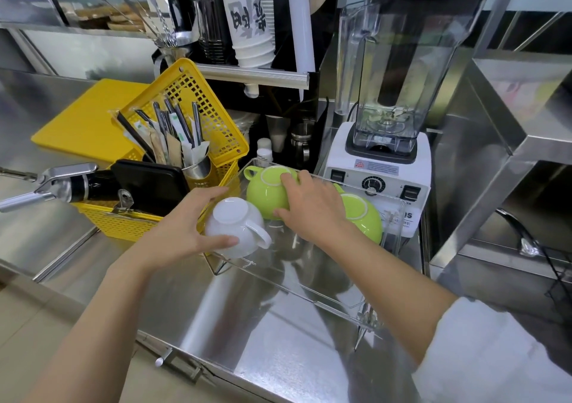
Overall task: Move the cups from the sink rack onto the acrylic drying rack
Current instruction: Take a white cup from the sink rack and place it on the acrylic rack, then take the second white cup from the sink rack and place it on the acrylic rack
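A clear acrylic drying rack (pixel 325 294) stands on the steel counter in front of the blender. Three cups sit upside down at its far end. My left hand (pixel 182 232) grips the white cup (pixel 232 220) at the rack's left corner, thumb on its near side, fingers behind it, handle pointing right. My right hand (pixel 312 207) is closed over the middle green cup (pixel 266 192), whose handle points far left. A second green cup (pixel 362 216) rests to the right, partly hidden by my right wrist. The sink rack is out of view.
A yellow basket (pixel 198 117) with straws, a steel cup and a black tablet stands left of the rack, touching it. A white blender (pixel 387 99) rises just behind. A steel ledge (pixel 495 142) is at right. The near part of the rack holds nothing.
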